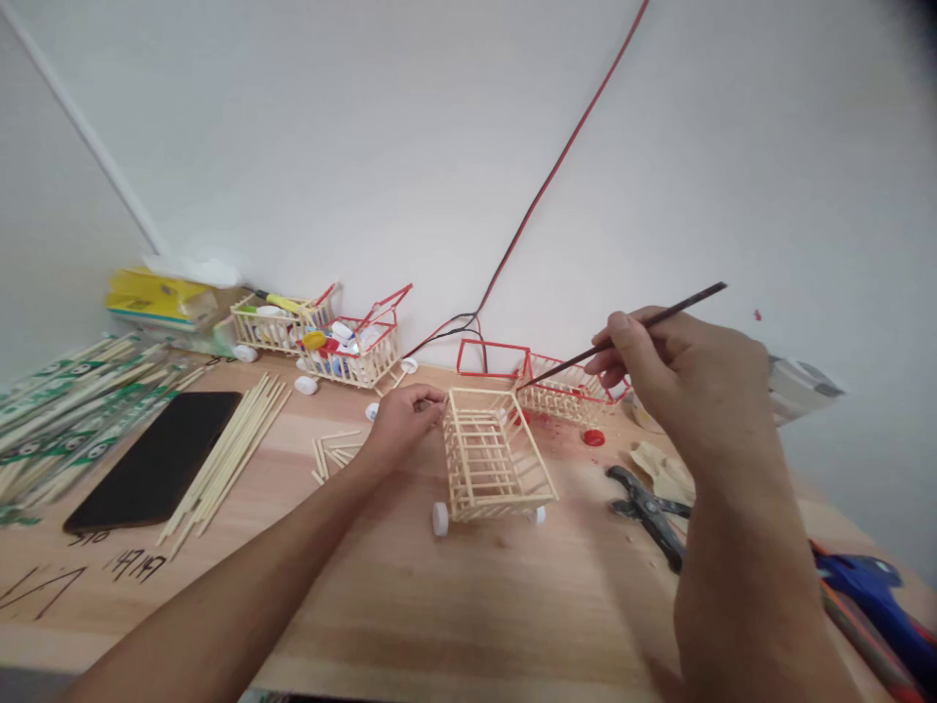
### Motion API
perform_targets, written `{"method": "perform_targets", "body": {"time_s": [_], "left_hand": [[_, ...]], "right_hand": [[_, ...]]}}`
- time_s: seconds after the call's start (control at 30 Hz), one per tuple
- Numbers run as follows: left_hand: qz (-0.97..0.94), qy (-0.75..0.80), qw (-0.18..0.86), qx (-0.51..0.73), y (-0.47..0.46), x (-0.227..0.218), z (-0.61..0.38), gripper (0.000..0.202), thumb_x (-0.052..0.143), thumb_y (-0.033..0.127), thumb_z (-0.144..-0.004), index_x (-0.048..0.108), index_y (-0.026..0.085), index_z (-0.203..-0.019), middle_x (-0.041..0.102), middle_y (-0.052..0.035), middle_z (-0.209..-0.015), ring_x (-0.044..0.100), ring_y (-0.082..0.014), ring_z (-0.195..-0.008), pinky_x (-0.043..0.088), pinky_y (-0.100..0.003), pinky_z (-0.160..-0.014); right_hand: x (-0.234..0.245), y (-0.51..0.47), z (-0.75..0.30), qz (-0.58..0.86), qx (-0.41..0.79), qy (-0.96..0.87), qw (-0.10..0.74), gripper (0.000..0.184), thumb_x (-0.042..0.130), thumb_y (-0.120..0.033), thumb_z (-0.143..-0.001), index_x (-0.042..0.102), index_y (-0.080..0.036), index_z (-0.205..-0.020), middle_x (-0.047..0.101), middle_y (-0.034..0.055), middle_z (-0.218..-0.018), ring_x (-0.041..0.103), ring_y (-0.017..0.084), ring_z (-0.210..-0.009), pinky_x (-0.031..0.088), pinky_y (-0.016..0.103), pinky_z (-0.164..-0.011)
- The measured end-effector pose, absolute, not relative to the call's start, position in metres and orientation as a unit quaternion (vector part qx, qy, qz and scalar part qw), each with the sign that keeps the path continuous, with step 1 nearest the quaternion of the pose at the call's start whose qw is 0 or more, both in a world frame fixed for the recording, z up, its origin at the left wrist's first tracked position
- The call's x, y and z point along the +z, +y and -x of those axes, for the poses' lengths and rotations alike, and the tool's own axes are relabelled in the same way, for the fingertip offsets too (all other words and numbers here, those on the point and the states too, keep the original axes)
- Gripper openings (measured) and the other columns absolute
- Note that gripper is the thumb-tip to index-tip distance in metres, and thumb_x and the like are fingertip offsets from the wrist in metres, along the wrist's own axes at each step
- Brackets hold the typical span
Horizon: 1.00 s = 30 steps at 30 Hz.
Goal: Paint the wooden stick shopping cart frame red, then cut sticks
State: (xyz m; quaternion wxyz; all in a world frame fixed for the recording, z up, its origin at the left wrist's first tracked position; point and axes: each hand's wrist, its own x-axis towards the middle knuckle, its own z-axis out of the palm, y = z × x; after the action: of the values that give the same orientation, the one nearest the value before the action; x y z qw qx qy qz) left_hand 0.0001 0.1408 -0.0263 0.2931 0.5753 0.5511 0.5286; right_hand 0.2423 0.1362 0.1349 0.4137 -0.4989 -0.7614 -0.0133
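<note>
Dark brush (562, 366), probably, right hand (692, 376) aloft

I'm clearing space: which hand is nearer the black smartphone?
Left: the left hand is right of the smartphone, at the unpainted cart; the right hand is farther right, holding a dark stick.

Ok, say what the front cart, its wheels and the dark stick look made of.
Front cart: probably matte, unpainted wood or bamboo; pale, stick-built. Wheels: likely smooth plastic; white, cap-like. Dark stick: perhaps painted wood; even brown colour.
</note>
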Motion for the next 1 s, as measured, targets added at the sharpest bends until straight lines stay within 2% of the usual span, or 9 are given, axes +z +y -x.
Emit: {"method": "perform_targets", "body": {"time_s": [0.17,0.4,0.53,0.67,1.0], "left_hand": [[-0.569,0.550,0.305,0.530,0.141,-0.025,-0.002,0.021,0.056,0.018,-0.070,0.073,0.015,-0.083,0.071,-0.0006,-0.074,0.057,-0.0109,-0.059,0.044,-0.021,-0.056],[-0.562,0.557,0.305,0.530,0.140,-0.025,-0.002,0.020,0.057,0.021,-0.071,0.072,0.015,-0.082,0.068,-0.0001,-0.068,0.056,-0.0118,-0.057,0.044,-0.022,-0.055],[-0.563,0.555,0.308,0.530,0.141,-0.025,-0.001,0.020,0.057,0.022,-0.070,0.072,0.015,-0.082,0.067,-0.0001,-0.066,0.056,-0.0120,-0.056,0.044,-0.022,-0.054],[-0.560,0.558,0.305,0.531,0.142,-0.025,-0.001,0.019,0.058,0.022,-0.069,0.072,0.015,-0.081,0.067,-0.0004,-0.066,0.056,-0.0121,-0.056,0.044,-0.022,-0.054],[-0.564,0.555,0.304,0.530,0.141,-0.025,-0.002,0.019,0.057,0.021,-0.070,0.072,0.016,-0.080,0.067,-0.0001,-0.065,0.057,-0.0126,-0.057,0.045,-0.022,-0.055]], "right_hand": [[0.135,0.139,-0.239,0.516,0.004,-0.764,0.388,0.033,0.050,-0.045,-0.092,0.069,-0.023,-0.075,0.071,0.0009,-0.062,0.070,0.018,-0.060,0.053,0.030,-0.063],[0.136,0.132,-0.239,0.503,0.020,-0.738,0.448,0.031,0.049,-0.044,-0.093,0.069,-0.023,-0.081,0.073,0.0025,-0.071,0.069,0.017,-0.060,0.053,0.030,-0.063],[0.138,0.131,-0.242,0.500,-0.003,-0.742,0.446,0.033,0.048,-0.045,-0.093,0.068,-0.024,-0.078,0.073,0.0023,-0.070,0.069,0.016,-0.059,0.053,0.029,-0.063],[0.137,0.129,-0.239,0.492,0.003,-0.763,0.420,0.031,0.050,-0.042,-0.093,0.069,-0.023,-0.079,0.072,0.0015,-0.067,0.069,0.017,-0.061,0.053,0.029,-0.060],[0.138,0.130,-0.244,0.463,-0.058,-0.824,0.321,0.031,0.046,-0.035,-0.094,0.068,-0.024,-0.077,0.076,-0.0005,-0.082,0.070,0.019,-0.064,0.048,0.031,-0.062]]}}
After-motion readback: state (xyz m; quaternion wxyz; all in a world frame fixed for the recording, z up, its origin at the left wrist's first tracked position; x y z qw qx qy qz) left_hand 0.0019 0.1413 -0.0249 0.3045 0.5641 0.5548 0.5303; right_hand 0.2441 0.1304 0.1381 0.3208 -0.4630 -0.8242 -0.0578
